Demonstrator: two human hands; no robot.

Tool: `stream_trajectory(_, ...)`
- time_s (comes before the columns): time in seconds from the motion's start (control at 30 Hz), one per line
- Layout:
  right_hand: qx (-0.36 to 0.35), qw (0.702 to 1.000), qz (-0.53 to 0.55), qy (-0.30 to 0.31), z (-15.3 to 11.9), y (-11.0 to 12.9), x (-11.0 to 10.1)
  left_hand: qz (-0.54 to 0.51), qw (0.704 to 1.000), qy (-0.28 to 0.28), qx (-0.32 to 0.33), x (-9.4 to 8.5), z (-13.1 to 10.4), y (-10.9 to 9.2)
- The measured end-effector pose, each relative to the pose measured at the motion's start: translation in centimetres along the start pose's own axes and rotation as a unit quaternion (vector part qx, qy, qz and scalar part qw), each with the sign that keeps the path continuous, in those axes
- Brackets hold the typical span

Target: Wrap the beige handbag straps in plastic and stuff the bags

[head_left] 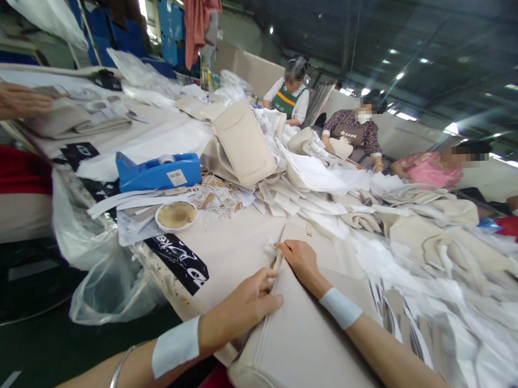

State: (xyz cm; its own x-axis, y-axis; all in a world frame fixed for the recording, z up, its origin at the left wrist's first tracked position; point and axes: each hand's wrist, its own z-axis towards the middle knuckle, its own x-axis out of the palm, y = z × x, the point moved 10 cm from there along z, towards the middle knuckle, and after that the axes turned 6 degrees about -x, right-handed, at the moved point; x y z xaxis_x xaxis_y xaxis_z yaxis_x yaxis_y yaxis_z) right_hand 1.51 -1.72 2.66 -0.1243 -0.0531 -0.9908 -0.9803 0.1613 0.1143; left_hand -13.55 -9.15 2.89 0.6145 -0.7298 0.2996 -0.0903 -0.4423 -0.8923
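Note:
A beige leather-like bag (301, 328) lies tilted across the table's near edge in front of me. My left hand (250, 302) grips its left edge, thumb on the near panel and fingers curled over the seam. My right hand (301, 263) is closed at the far corner of the same edge, fingertips pinching the seam. A small clear tag or strip (268, 246) shows right beside those fingertips; whether they touch it I cannot tell. A small gold-coloured fitting (309, 233) lies just beyond my right hand. Both wrists have pale bands.
A blue tape dispenser (158, 170), a shallow bowl of yellowish stuff (176, 215) and stringed tags (219, 195) stand to the left. Another beige bag (244, 143) stands behind. Beige pieces and white sheets (397, 268) heap up on the right. Several co-workers sit beyond; another's hand (15, 100) is far left.

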Motion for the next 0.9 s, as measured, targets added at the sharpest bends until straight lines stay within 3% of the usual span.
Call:
stream_trajectory(0.13,-0.006,1.0,-0.012,0.006,0.0,0.2,0.2,0.187,0.98,-0.067,0.031,-0.5,3.1,-2.0)
stream_trajectory(0.23,-0.012,1.0,-0.01,0.003,-0.2,0.4,0.2,0.263,0.957,-0.098,0.075,-0.1,4.0,-3.3)
stream_trajectory(0.43,-0.053,0.998,-0.006,-0.037,-1.7,1.6,-2.4,0.349,0.925,-0.105,0.105,0.9,3.7,-3.4)
stream_trajectory(0.63,-0.148,0.987,-0.002,-0.058,-7.1,4.1,-5.6,0.355,0.924,-0.09,0.11,1.0,4.0,-3.0)
stream_trajectory(0.77,-0.229,0.972,0.048,-0.033,-11.0,4.2,-4.8,0.363,0.921,-0.114,0.082,0.7,3.9,-2.6)
stream_trajectory(0.9,-0.247,0.965,0.087,-0.008,-11.9,3.1,-2.9,0.404,0.902,-0.144,0.049,0.0,3.7,-2.2)
